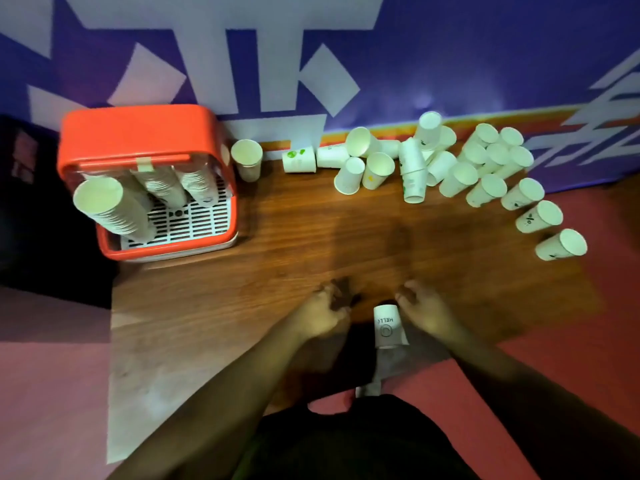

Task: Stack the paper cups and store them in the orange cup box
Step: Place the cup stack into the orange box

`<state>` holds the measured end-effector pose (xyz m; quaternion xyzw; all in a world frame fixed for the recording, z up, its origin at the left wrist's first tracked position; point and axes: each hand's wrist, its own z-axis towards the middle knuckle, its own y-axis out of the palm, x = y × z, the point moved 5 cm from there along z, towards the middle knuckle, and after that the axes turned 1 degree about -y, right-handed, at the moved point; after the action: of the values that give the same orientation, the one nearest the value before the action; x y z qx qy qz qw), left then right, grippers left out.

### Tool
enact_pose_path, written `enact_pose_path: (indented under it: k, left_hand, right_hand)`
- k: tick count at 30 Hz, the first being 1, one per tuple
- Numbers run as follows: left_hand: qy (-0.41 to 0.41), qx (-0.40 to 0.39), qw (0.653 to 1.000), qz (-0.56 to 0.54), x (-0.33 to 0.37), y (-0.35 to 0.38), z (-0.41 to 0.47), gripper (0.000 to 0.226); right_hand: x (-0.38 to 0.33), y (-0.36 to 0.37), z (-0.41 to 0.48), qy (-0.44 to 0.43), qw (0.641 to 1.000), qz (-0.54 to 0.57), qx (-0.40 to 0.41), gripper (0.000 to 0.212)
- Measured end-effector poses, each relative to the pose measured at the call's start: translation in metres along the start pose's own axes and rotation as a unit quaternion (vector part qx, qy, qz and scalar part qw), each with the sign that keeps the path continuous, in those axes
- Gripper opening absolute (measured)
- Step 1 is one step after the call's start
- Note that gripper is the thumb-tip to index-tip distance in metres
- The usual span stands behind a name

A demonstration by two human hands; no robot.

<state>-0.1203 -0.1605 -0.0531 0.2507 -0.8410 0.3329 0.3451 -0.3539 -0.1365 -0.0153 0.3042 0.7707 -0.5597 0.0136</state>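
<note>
A single white paper cup (389, 327) printed "HELLO" stands upside down near the table's front edge, between my hands. My right hand (427, 315) rests just right of it with loosely curled fingers and the thumb close to the cup's base, holding nothing. To the cup's left, my left hand (323, 313) lies on the table with fingers curled loosely over a dark blurred patch. The orange cup box (145, 129) stands at the far left and holds three tall cup stacks (114, 209). Several loose cups (460, 161) lie and stand along the back right.
One upright cup (246, 159) stands beside the box's right wall. The wooden table (277, 237) ends at the purple banner wall behind. A row of cups (538, 216) curves down the table's right side towards its edge.
</note>
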Motion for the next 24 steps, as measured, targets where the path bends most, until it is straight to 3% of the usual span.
enact_pose_path:
  k: [3, 7, 10, 13, 17, 20, 24]
  left_hand:
    - [-0.008, -0.020, 0.999, 0.042, 0.016, 0.036, 0.009, 0.045]
    - [-0.013, -0.058, 0.994, 0.092, 0.026, 0.079, 0.012, 0.037]
    - [-0.026, -0.064, 0.996, 0.063, 0.031, 0.101, 0.012, 0.039]
    - [-0.012, -0.023, 1.000, -0.007, 0.043, 0.109, 0.017, 0.045]
    - [0.009, 0.005, 0.999, -0.044, 0.065, 0.111, 0.023, 0.060]
    - [0.011, 0.022, 0.997, -0.069, 0.075, 0.111, 0.035, 0.069]
    - [-0.019, 0.098, 0.992, -0.081, 0.094, 0.098, 0.055, 0.067]
  right_hand:
    - [0.034, 0.028, -0.001, 0.028, 0.995, 0.032, -0.094, 0.031]
    - [0.062, 0.053, 0.002, 0.045, 0.986, 0.090, -0.136, 0.014]
    - [0.067, 0.055, 0.003, 0.045, 0.974, 0.155, -0.160, 0.007]
    - [0.080, 0.043, 0.012, 0.095, 0.952, 0.249, -0.152, 0.017]
    - [0.089, 0.010, 0.025, 0.164, 0.877, 0.407, -0.198, 0.036]
    - [0.085, -0.013, 0.039, 0.166, 0.838, 0.470, -0.223, 0.052]
    - [0.074, -0.030, 0.056, 0.136, 0.833, 0.485, -0.229, 0.035]
